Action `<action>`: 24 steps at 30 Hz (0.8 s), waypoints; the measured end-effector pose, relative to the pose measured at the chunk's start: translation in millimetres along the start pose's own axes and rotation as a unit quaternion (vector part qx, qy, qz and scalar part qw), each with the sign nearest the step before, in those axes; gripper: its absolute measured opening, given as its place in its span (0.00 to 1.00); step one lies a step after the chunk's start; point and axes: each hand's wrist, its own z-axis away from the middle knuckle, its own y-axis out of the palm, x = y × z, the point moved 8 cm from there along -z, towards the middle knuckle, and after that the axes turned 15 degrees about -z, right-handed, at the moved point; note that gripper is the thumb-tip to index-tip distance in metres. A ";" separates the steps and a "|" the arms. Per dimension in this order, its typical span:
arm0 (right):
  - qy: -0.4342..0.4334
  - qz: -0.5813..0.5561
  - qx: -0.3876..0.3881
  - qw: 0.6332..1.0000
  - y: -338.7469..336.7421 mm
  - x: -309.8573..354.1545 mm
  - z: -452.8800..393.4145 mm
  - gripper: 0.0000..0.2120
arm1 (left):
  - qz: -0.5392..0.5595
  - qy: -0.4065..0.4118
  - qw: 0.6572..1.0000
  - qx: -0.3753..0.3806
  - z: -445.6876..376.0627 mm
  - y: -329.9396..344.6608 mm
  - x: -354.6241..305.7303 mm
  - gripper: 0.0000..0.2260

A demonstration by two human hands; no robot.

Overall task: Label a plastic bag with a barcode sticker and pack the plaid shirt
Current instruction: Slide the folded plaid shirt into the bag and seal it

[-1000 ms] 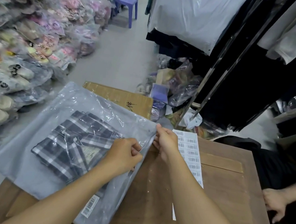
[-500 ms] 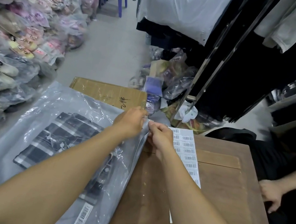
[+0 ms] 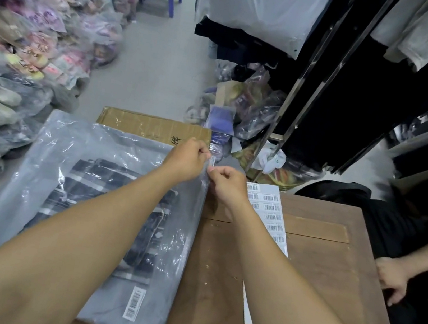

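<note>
Two hands meeting at the far corner of the bag point(image 3: 111, 174), both pinched on its zip strip. Left hand point(image 3: 188, 159) clenched on the strip's end, right hand point(image 3: 227, 186) closed on it just beside, knuckles nearly touching. Shirt point(image 3: 107, 201) already inside, folded flat, dark plaid showing through clear film. Sticker point(image 3: 134, 304) stuck on the bag's near end, barcode facing up. Bag lying half on the table point(image 3: 304, 258), its left part hanging out past the edge above heaps of bagged slippers point(image 3: 7, 103). Label sheet point(image 3: 269, 211) flat on the table just right of the bag, partly under the right forearm. Box point(image 3: 154, 128) beyond the bag's far edge. Another person's hand point(image 3: 391, 277) resting at the table's right side, well apart from the work.

Probably the last step: pressing the zip shut along the mouth. Light load, soft and floppy; thin film likely slippery and quick to crease, liable to slide off the table given the overhang. Best held by the stiffer zip strip, thumb and forefinger on either face, run along its length; for lifting, by both ends of the sealed edge or flat under the folded shirt, not by loose film alone.
</note>
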 end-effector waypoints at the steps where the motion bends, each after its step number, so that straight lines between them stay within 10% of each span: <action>1: 0.014 -0.003 0.006 1.000 0.9 -5.4 2.9 0.10 | 0.001 -0.006 1.000 -0.003 -0.4 0.2 0.6 0.07; 24: 0.187 0.030 0.156 0.969 -15.5 -67.6 92.5 0.04 | 0.025 -0.066 0.997 -0.022 0.7 1.3 -8.7 0.12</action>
